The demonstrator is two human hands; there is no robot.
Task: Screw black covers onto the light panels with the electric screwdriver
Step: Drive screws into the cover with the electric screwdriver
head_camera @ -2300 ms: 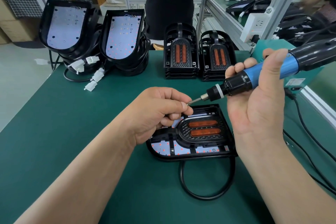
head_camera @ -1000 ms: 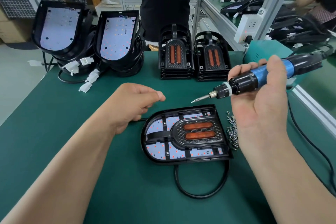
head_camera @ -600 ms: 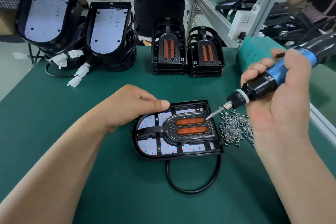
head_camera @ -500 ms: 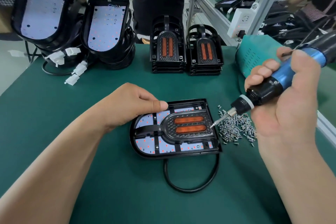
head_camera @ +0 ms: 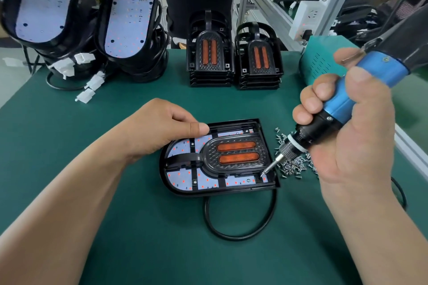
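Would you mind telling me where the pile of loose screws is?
In the head view, the screws lie on the green mat, right of the light panel, under the screwdriver.

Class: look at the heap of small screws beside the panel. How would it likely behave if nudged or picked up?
The screws lie loose on the green mat, so a nudge would probably scatter them. They look tiny and shiny, likely fiddly to pinch singly.

At centre frame, the left hand (head_camera: 159,129) is pressing on the upper-left edge of the light panel (head_camera: 215,159), which is lying on the green table (head_camera: 92,227). The right hand (head_camera: 342,132) is gripping the electric screwdriver (head_camera: 328,122), its tip touching the black cover (head_camera: 234,157) at the panel's lower-right corner. Loose screws (head_camera: 294,164) are lying just right of it.
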